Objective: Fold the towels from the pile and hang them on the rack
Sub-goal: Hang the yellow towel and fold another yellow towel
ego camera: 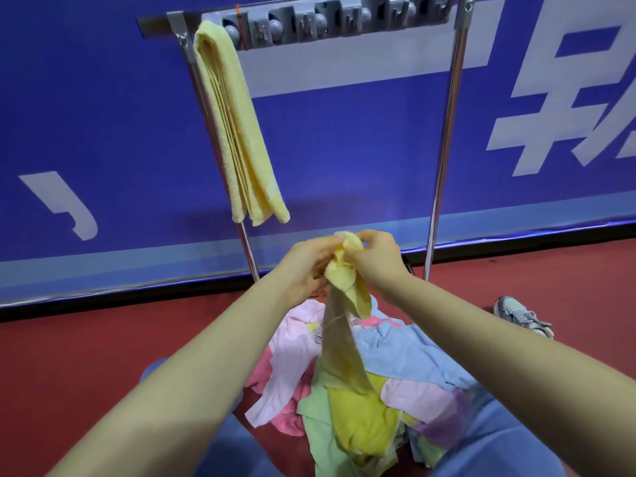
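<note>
Item: left hand (309, 266). Raised in front of the rack, fingers (325, 243) curled and pinching the bunched top of a yellow towel from the left side.

Item: right hand (377, 256). Level with the left and almost touching it, fingers (364, 237) clenched on the same bunched top from the right side.

Item: yellow towel (344, 346). Gripped at its upper end between both hands, gathered into a narrow twisted strip. It hangs straight down, and its lower end reaches the pile below.

Item: pile of towels (406, 352). Loose and crumpled on the red floor (86, 356), lying between the person's knees in blue jeans (509, 438). Colours seen are pale pink, brighter pink, light blue, green, yellow and lilac, all overlapping.

Item: rack (447, 132). Two shiny metal uprights standing on the floor close against the wall, joined by a top bar (344, 25) carrying a row of grey clips.

Item: folded towel (237, 132). Pale yellow, folded lengthwise in several layers and draped over the left end of the top bar. It hangs down just beside the left upright.

Item: wall banner (103, 115). Blue with large pale lettering and a light blue band along the bottom, directly behind the rack.

Item: sneaker (519, 315). White and grey, on the floor to the right of the pile, near the right upright's foot.
</note>
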The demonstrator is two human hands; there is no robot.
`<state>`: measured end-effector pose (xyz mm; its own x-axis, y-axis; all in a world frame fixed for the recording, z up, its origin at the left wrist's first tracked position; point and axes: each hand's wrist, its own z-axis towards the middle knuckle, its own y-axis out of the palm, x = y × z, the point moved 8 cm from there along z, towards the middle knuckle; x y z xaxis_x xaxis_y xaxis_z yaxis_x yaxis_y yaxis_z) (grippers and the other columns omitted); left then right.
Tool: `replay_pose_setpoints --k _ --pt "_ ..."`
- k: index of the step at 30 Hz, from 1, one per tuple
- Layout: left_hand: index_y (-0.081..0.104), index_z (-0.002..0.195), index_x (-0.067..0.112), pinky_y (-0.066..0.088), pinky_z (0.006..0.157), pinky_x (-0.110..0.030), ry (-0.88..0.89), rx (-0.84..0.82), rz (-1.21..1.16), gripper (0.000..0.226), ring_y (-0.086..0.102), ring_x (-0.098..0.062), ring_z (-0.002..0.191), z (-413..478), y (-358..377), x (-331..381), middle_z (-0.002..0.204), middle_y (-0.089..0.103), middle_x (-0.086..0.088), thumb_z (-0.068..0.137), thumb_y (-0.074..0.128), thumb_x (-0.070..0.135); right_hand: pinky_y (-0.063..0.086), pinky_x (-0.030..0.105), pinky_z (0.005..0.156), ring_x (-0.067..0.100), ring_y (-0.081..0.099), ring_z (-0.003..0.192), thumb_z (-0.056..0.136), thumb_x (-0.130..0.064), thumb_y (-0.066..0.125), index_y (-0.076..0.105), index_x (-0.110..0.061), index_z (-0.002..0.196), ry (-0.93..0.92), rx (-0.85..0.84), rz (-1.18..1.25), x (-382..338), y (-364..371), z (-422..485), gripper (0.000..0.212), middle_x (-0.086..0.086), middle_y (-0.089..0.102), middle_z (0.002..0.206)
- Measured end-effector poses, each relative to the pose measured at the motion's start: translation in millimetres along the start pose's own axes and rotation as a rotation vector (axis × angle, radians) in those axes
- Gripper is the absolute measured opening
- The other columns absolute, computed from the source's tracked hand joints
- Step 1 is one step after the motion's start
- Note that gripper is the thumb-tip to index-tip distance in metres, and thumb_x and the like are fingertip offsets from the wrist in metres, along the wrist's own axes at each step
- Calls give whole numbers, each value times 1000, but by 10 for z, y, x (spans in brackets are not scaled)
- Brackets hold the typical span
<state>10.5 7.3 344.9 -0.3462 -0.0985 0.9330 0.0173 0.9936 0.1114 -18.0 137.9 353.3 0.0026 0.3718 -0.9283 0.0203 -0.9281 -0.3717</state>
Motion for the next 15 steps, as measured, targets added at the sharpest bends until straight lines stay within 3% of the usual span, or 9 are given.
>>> replay_pose_setpoints --k 1,4,6,8,12,15 --pt "71 110 11 55 73 -24 42 -47 84 22 68 -13 76 -5 36 7 83 74 -1 92 66 23 54 39 69 27 63 77 81 -14 69 67 -14 82 64 24 84 54 -26 21 2 9 69 80" --pt "67 116 8 57 86 -40 79 -54 226 41 72 -30 95 -9 19 -9 104 74 -17 76 75 14 52 39 61 26 58 66 81 -7 66 64 -9 76 183 9 259 137 -15 84 6 12 61 71" --pt "66 108 4 57 69 -31 124 6 282 26 68 -24 78 -12 -28 34 89 71 -15 83 66 3 48 29 55 24 58 65 83 0 64 64 -7 86 208 -60 304 112 35 76 7 10 61 72" --pt "66 91 5 45 52 -20 148 74 319 18 56 -17 60 -9 -79 60 67 63 -5 87 52 -6 45 24 52 23 59 66 82 8 59 63 -7 93 201 -123 312 95 89 50 19 11 62 76" --pt "62 79 10 40 47 -17 178 111 522 18 51 -11 51 1 -147 -10 62 56 -2 87 57 -5 50 28 65 27 63 81 80 5 61 64 -10 105 151 -190 141 259 177 40 30 13 66 89" --pt "53 68 15 36 54 -25 192 81 917 21 46 -21 61 62 -206 -169 63 52 -2 84 50 3 51 31 73 29 65 92 82 -3 57 68 -12 102 -39 -233 -314 388 156 25 25 11 70 94"
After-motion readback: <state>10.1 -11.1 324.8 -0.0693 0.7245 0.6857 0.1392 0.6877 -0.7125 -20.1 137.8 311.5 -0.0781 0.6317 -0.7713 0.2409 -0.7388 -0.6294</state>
